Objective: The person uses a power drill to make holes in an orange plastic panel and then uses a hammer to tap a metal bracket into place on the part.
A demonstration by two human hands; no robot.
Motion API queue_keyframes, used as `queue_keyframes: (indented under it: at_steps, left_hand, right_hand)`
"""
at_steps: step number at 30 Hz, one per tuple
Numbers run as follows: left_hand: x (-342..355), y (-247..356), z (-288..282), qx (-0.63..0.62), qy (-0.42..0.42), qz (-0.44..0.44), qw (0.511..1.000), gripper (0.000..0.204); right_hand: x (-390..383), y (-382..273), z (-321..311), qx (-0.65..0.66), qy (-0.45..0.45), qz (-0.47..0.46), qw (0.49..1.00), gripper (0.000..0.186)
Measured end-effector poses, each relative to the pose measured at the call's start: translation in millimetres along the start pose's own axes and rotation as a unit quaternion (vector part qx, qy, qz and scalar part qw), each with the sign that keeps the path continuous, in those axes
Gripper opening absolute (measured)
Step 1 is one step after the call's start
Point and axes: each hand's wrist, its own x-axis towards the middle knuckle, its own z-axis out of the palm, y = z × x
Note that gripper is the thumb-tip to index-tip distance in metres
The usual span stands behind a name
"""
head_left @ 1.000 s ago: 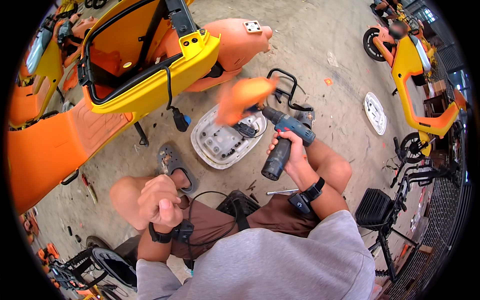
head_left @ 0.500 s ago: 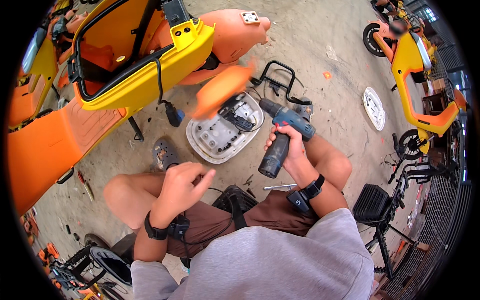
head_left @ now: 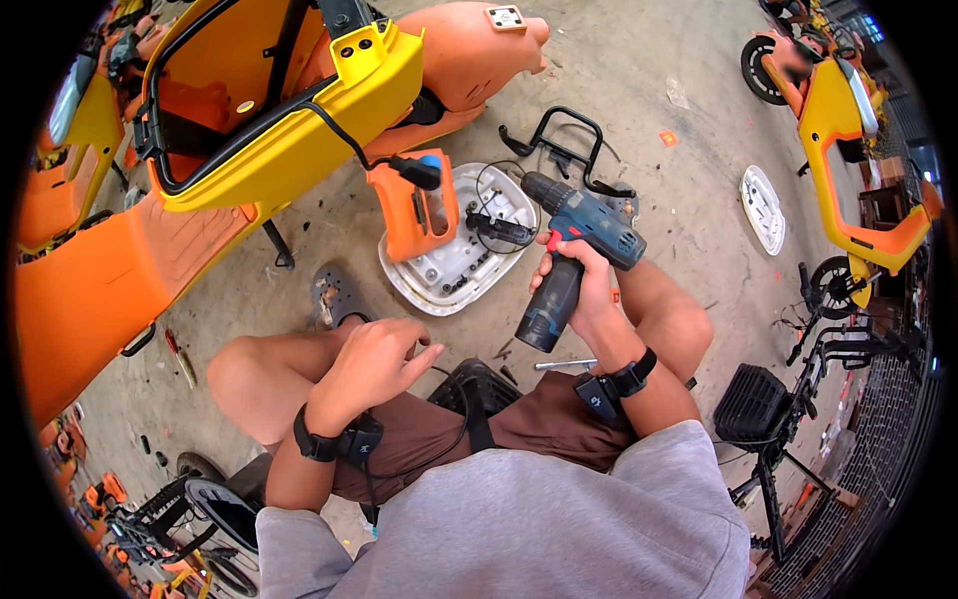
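My right hand [head_left: 582, 285] is wrapped around the grip of a dark blue cordless drill [head_left: 591, 232], its chuck pointing up and left. Above my left knee, my left hand [head_left: 382, 361] holds nothing visible, its thumb apart from its loosely curled fingers. A white plastic tray-like shell [head_left: 417, 290] lies on the floor between my feet, with small dark parts inside it. An orange plastic frame [head_left: 407, 225] overlaps its left side, and a black cable [head_left: 344, 135] from the yellow scooter body reaches the frame's top. Whether the frame rests or hangs I cannot tell.
The yellow and orange scooter body [head_left: 299, 160] stands at the upper left. Beyond the shell lies a black metal rack [head_left: 569, 135]. Another white shell [head_left: 762, 210] sits to the right, near a yellow scooter [head_left: 813, 150]. A screwdriver [head_left: 180, 357] lies at left.
The orange frame, blurred earlier, has moved down and left and now looks sharp. The cable end has swung up and right to the frame. My hands hold nearly the same pose.
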Motion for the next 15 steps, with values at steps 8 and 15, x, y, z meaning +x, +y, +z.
queue_keyframes:
  at_steps: [8, 15]
  left_hand:
    - [43, -48, 42, -0.322, -0.062, -0.244, 0.913, 0.026]
    - [107, -163, 110, -0.354, 0.077, -0.39, 0.846, 0.022]
  right_hand:
    - [-6, -5, 3, 0.03, 0.026, 0.023, 0.999, 0.038]
    - [-15, -11, 6, 0.011, 0.024, 0.051, 0.998, 0.036]
